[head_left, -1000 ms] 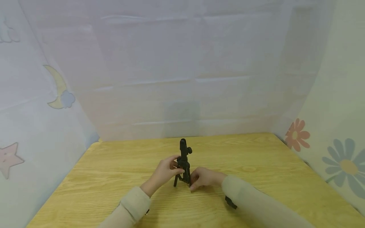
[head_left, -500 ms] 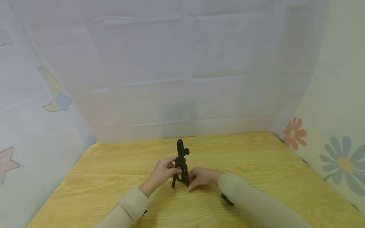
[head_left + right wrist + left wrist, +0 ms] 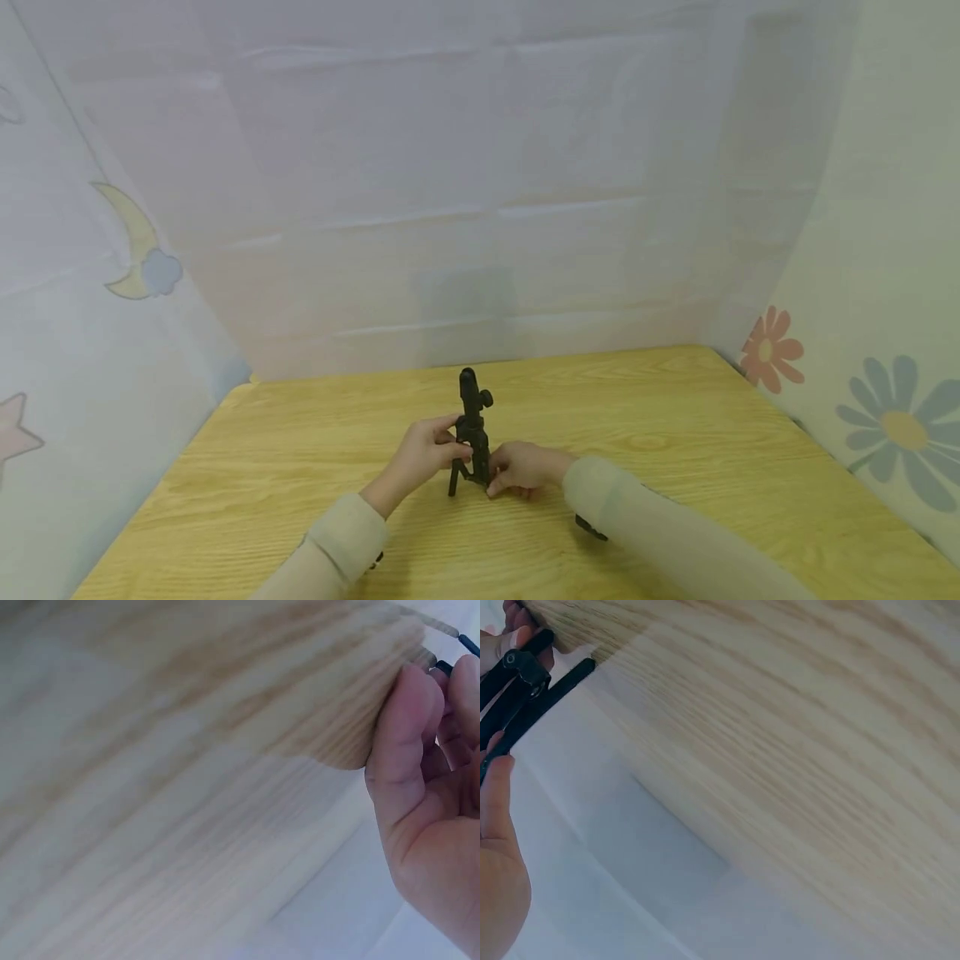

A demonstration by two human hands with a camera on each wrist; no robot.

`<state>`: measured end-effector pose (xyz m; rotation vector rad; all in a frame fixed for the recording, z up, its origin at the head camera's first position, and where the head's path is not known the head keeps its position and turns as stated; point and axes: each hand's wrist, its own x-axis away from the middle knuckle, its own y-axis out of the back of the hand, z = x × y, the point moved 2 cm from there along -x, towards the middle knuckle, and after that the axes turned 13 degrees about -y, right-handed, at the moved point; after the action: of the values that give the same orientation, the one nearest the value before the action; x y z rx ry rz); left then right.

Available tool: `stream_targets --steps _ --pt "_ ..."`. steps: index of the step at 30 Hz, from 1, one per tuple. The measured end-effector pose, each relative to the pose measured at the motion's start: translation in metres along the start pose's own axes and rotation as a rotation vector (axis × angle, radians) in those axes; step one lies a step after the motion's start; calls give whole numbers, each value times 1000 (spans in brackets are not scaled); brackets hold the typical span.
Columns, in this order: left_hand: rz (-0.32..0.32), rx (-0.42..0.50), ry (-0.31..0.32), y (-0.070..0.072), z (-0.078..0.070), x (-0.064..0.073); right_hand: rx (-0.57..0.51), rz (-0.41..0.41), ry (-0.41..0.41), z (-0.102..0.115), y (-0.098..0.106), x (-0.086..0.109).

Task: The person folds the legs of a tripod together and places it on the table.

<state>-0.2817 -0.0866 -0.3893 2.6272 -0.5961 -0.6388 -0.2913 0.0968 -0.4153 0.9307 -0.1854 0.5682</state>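
A small black tripod (image 3: 469, 404) stands upright near the middle of the table, a round knob jutting from the right side of its neck. My left hand (image 3: 422, 454) grips it below the neck, thumb in front and forefinger behind. Low on the right side, my right hand (image 3: 525, 467) pinches the foot of one leg between thumb and fingers. Another leg (image 3: 453, 479) slants down to the left. In the left wrist view, the tripod's legs (image 3: 559, 690) lie between both hands. Mostly hidden behind the fingers, a dark leg tip (image 3: 444, 667) shows in the right wrist view.
The wood-grain table (image 3: 645, 417) reaches back to a pale hanging cloth (image 3: 360, 167). Printed cloth walls stand at both sides, with a moon (image 3: 138, 242) on the left and flowers (image 3: 772, 350) on the right. Dark wrist gear (image 3: 590, 528) shows under the right sleeve.
The head view has turned slightly, so tripod and hands appear a little further left. My right fingertips sit slightly higher at the leg's foot. Both hands keep their hold.
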Motion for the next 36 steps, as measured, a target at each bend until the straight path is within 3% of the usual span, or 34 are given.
stream_targets --steps 5,10,14,19,24,29,32,36 --pt "18 -99 -55 2 -3 -1 0 -9 4 1 0 1" --pt "41 -163 -86 4 -5 -2 -112 -13 -12 -9 8 0" --pt "78 -148 -65 6 -6 -7 -211 -42 -30 -17 14 1" --pt "121 -124 -23 9 -6 -13 -227 -25 26 -21 13 1" --pt "69 -222 -26 11 -6 -12 -227 -39 74 -21 13 5" --pt "-36 -233 -32 8 -16 5 -208 -40 94 -24 12 12" --pt "-48 -197 -36 2 -21 13 -219 -25 101 -25 12 18" --pt "-31 -182 -56 -6 -25 15 -247 -17 105 -24 11 24"
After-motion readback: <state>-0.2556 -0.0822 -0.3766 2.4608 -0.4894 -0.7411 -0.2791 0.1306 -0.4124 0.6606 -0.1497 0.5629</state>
